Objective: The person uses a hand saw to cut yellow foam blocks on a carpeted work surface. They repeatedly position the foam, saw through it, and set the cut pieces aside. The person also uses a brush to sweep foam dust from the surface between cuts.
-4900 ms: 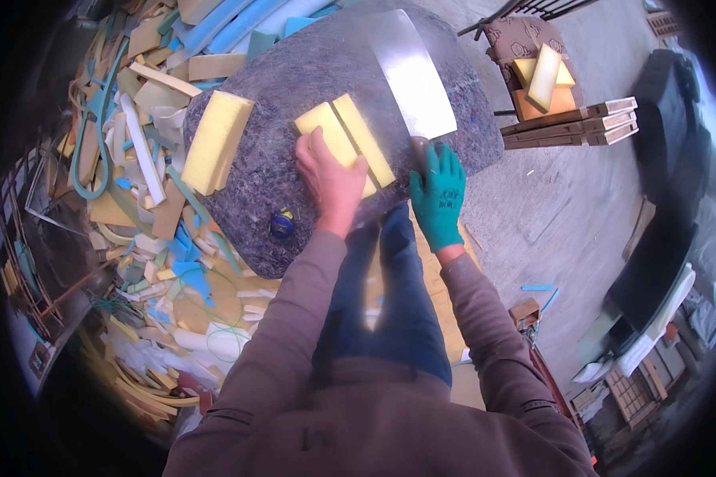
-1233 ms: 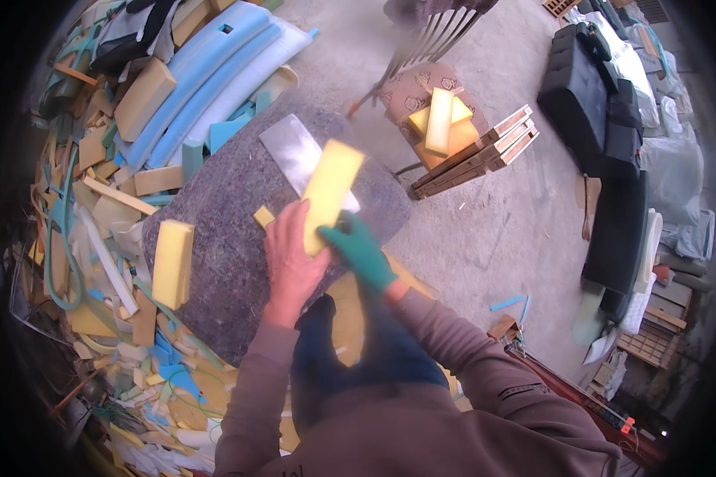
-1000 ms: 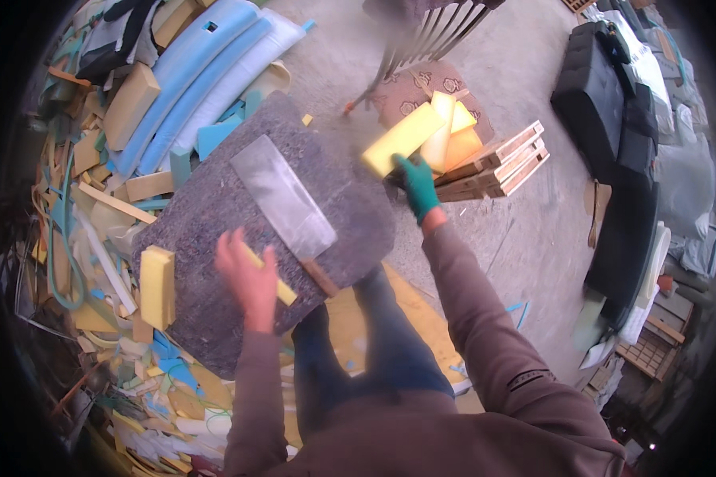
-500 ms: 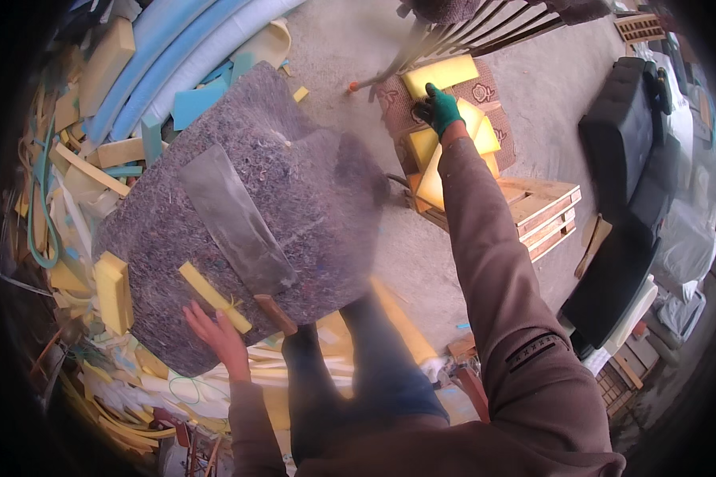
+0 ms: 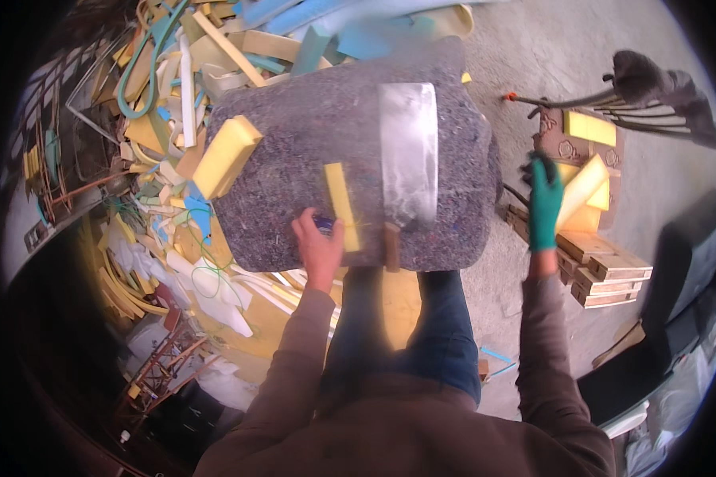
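One yellow foam strip just right of left grip, knife beyond.

Glare streaks the blade; picture edges look dark.

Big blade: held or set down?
Set down: the blade lies on the gray surface; left hand and right hand are off its brown handle.

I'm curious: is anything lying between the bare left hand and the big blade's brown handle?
Yes. A narrow yellow foam strip lies on the mottled grey surface, its lower end between the bare left hand and the brown handle. Nothing visible stands between strip and handle.
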Demonstrator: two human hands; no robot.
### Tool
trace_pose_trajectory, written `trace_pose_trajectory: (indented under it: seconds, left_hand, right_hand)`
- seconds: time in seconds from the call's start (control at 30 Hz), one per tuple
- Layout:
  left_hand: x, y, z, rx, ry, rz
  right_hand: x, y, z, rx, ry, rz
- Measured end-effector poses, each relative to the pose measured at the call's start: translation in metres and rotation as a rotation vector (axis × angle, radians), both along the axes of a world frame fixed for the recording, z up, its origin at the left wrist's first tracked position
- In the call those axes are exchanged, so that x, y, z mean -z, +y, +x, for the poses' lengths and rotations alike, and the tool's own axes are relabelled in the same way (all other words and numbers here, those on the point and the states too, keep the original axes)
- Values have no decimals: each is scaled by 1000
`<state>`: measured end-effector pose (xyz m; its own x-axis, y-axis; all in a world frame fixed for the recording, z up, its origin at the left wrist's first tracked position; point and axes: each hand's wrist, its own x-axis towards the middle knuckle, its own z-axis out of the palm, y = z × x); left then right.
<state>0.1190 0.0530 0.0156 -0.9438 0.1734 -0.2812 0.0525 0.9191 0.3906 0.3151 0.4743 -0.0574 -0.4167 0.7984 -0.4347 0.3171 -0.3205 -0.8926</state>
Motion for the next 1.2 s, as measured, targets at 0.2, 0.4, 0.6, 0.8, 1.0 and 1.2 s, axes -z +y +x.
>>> trace_pose_trajectory:
  seconds: [0.2,0.4,0.6,0.8,1.0,1.2]
  left_hand:
    - [-14,-19,-25,91,32,-130]
    - [-15,-106,-76,363,26,-132]
    - [-36,-146,-127,555,-11,135]
    - [-55,-136,-234,362,484,69]
    - [-80,-120,-300,565,257,57]
    - [-88,-82,-163,451,12,378]
  right_hand:
    - [-84,-218,-86,-760,-207,463]
    - [-48,-309,-157,-811,-475,785]
    - [-38,-323,-158,-800,-500,960]
    - [-63,-284,-164,-726,-486,787]
    - [-117,-135,-161,95,282,105]
    - [-71,-236,-65,-301,-519,553]
